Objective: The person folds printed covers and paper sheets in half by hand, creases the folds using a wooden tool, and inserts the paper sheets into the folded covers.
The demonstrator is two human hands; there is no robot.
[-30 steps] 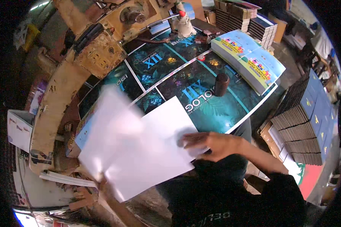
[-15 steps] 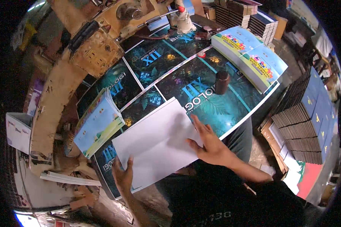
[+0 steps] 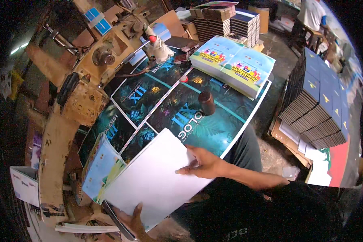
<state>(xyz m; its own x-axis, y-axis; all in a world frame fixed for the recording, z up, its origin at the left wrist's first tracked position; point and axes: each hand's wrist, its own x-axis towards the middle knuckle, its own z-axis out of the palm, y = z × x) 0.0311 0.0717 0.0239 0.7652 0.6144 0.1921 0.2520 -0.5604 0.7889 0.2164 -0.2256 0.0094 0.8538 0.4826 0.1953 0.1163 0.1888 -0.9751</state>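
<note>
A thin stack of white paper sheets lies across the near part of the table, between my two hands. My right hand grips its right edge, thumb on top and fingers underneath. At the near left edge, my left hand has its thumb over the top sheet; its other fingers are mostly hidden. Against the stack's left side rests a bundle of light-blue printed booklets. Dark teal printed cover sheets spread over the table beneath. A brown cylinder stands on them beyond my right hand.
A worn beige machine curves along the left. Colourful printed covers are piled at the table's far right. Tall stacks of dark-blue books stand on the floor to the right. A red-capped, white-wrapped bottle is at the back.
My right hand has gone from lying spread on the paper to gripping its edge. The white stack has shifted left and nearer, meeting the booklets. My view has swung to the right.
</note>
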